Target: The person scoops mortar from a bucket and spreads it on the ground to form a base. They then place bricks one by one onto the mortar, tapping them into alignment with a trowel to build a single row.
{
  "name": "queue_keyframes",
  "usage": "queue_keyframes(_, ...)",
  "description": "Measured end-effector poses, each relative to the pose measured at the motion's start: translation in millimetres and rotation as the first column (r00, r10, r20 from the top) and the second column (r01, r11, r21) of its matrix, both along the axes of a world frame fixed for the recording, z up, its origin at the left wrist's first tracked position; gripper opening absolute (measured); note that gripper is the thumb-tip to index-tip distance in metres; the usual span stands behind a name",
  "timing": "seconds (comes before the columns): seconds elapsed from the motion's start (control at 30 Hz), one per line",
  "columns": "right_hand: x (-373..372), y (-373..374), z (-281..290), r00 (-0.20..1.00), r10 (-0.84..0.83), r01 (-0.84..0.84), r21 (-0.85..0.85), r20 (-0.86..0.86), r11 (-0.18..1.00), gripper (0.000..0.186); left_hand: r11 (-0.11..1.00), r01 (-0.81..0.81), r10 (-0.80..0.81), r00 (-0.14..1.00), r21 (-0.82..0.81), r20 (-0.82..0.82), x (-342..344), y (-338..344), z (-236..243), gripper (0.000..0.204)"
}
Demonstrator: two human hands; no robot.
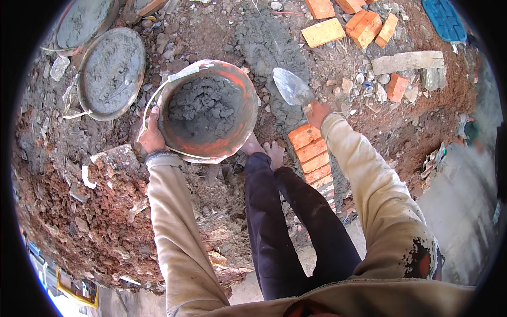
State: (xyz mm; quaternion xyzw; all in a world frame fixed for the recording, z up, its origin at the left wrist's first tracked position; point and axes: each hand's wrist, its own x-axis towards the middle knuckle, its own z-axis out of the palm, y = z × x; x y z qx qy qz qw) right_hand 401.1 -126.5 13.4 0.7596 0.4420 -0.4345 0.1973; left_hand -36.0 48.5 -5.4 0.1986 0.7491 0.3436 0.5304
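My left hand [152, 134] is closed on the left rim of an orange bucket [247, 113] smeared with cement. Wet grey mortar [203, 108] fills its lower part, and the bucket leans so that its mouth faces me. In my right hand [318, 113] is the handle of a pointed trowel [291, 87], mostly hidden by the fingers. The trowel's grey-coated blade points up and left, over a strip of spread mortar [269, 45]. Just below that hand, a row of orange bricks [311, 153] runs toward me.
Two more mortar-filled buckets, one nearer [112, 74] and one farther [84, 24], stand at the upper left. Loose bricks [364, 27] lie at the upper right, near a blue plastic piece [444, 20]. Rubble and reddish soil [100, 227] surround my bare feet [274, 154].
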Motion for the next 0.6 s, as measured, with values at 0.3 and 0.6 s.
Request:
queue_keyframes(0.3,-67,50,77,0.941,0.288,-0.24,0.249,-0.179,0.938,0.025,0.941,0.317,-0.3,0.944,0.116,-0.138,52,-8,15,0.04)
queue_keyframes(0.6,-116,47,18,0.771,0.608,-0.557,0.261,-0.191,0.788,0.024,0.899,0.389,-0.371,0.92,0.2,-0.123,76,-1,36,0.034)
